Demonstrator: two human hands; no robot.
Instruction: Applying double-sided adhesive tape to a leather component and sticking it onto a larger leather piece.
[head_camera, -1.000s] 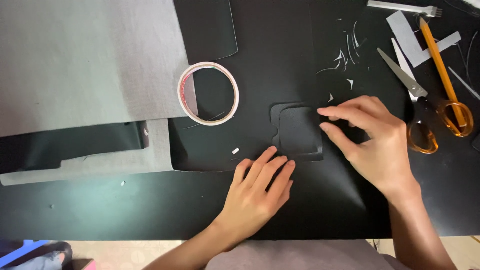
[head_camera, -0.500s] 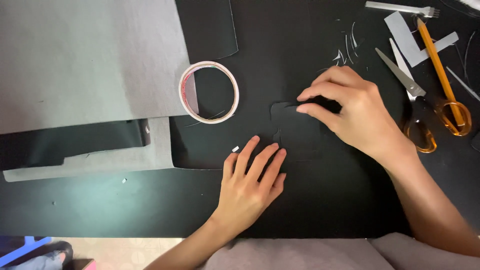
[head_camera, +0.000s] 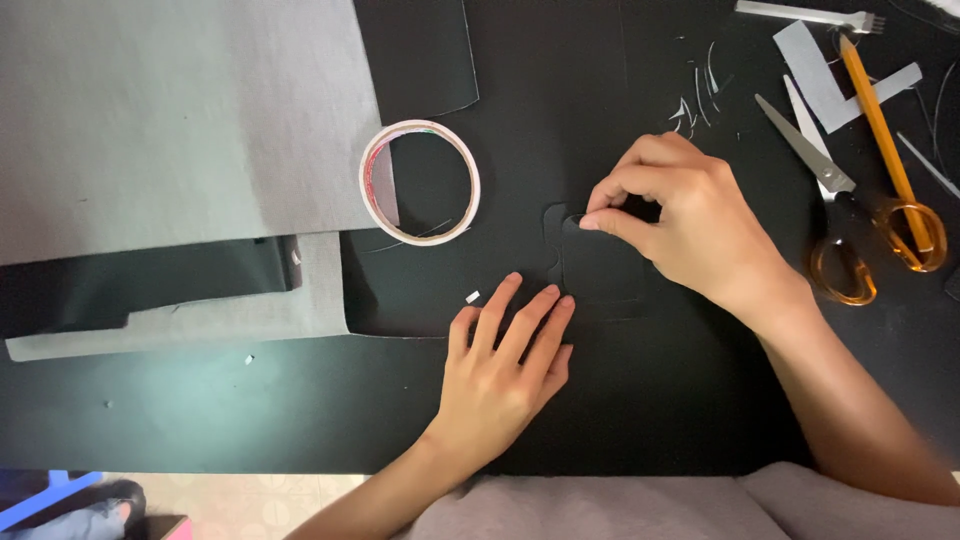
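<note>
Head view: my right hand pinches the top-left corner of the small black cutout piece, mid-bench on the black sheet; my left hand lies flat and open, pinning that sheet. Risk: corner creases, or sheet slips.

A small black cut-out piece, roughly rectangular with rounded corners and a notched left edge, lay flat on a larger black sheet. Its top left corner was pinched between fingertips. The sheet lay flat on the desk, its left edge slightly curled.
</note>
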